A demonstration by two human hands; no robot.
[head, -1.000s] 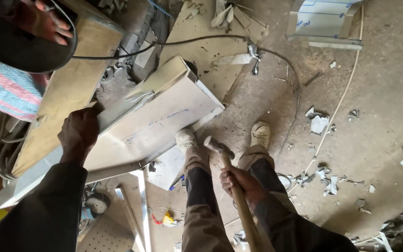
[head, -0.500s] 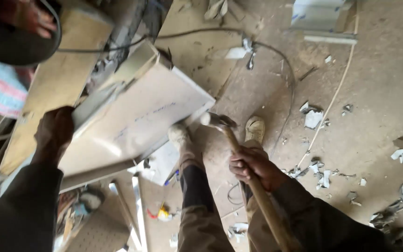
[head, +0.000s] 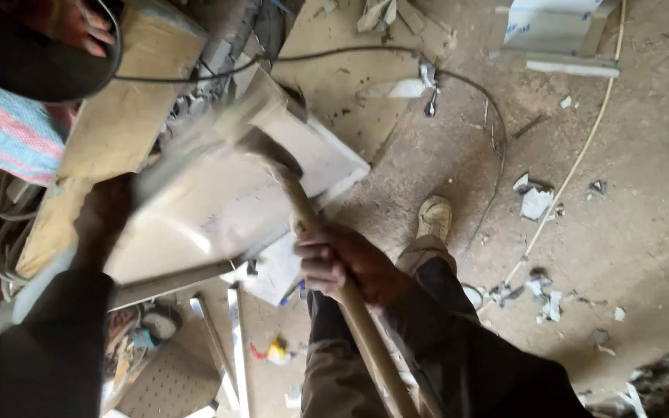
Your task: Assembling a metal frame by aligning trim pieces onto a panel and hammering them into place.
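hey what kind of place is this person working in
Probably a building site or a room under renovation: a dusty bare floor strewn with broken white scraps, loose cables, and a pale board under a wooden-handled hammer.

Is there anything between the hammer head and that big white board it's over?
Nothing visible does. The hammer, gripped by its wooden handle in the right hand, has its blurred head right over the white board with no object between. The left hand holds the board's left edge, off to the side.
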